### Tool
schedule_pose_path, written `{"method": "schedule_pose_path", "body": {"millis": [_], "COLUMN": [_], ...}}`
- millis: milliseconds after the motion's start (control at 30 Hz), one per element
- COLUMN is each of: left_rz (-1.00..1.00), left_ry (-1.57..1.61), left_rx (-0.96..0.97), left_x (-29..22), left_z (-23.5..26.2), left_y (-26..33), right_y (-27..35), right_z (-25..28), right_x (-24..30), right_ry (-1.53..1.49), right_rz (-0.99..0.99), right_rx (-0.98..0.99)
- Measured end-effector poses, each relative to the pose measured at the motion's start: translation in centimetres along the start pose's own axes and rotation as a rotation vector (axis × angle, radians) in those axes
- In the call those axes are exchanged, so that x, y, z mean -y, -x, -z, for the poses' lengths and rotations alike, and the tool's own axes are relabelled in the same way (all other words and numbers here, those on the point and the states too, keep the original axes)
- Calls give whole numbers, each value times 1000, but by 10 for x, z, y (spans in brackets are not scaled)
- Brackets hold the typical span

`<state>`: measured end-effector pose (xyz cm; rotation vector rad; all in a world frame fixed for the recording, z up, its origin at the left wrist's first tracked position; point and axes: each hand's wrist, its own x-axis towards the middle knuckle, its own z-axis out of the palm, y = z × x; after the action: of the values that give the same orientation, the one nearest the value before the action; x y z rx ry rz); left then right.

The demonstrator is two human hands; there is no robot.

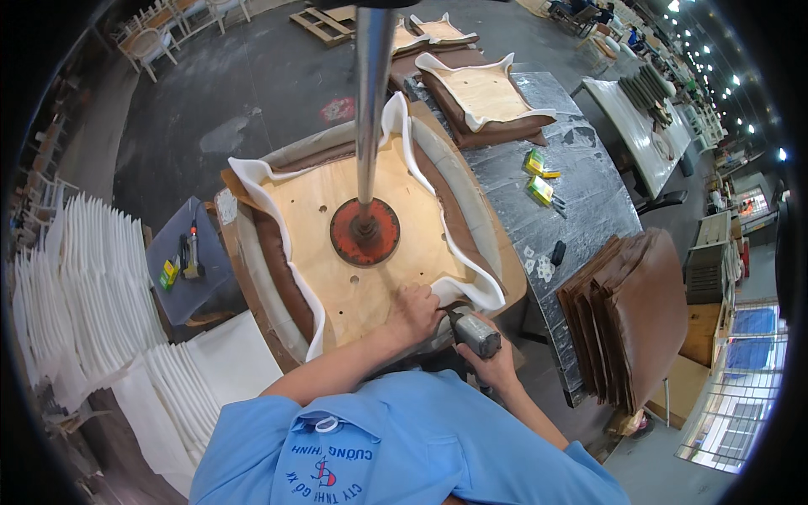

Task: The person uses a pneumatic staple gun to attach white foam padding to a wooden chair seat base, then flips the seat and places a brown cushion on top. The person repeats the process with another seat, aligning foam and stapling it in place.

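Observation:
A plywood seat board lies on white padding and a brown cover, whose edges stand up around it. A round red press plate on a metal rod bears down on the board. My left hand is closed at the board's near edge, fingers bent over the white padding there; the fingertips are partly hidden. In my right hand is a grey staple gun, its nose pointing at the same edge, close to my left fingers.
Right of the press, a dark table bears yellow-green boxes and another padded seat. Brown covers are piled at its near end. White padding sheets stand stacked at left, beside a bluish tray with a screwdriver-like tool.

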<state>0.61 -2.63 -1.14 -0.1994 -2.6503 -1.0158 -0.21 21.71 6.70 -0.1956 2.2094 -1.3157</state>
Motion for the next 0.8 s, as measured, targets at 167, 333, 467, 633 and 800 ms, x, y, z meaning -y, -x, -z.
{"method": "schedule_pose_path", "body": {"millis": [167, 333, 467, 633, 800], "left_rz": [107, 133, 182, 196, 197], "left_ry": [2, -4, 33, 66, 50], "left_rx": [-31, -96, -119, -142, -165], "left_x": [3, 2, 4, 9, 10], "left_z": [-1, -3, -7, -9, -10], "left_y": [9, 9, 9, 8, 7], "right_y": [-5, -26, -54, -81, -89], "right_z": [7, 11, 6, 0, -1], "right_x": [29, 48, 86, 104, 104], "right_ry": [34, 9, 51, 193, 163], "right_rz": [-42, -231, -280, -308, -334], "right_rx": [87, 120, 151, 233, 222]}}
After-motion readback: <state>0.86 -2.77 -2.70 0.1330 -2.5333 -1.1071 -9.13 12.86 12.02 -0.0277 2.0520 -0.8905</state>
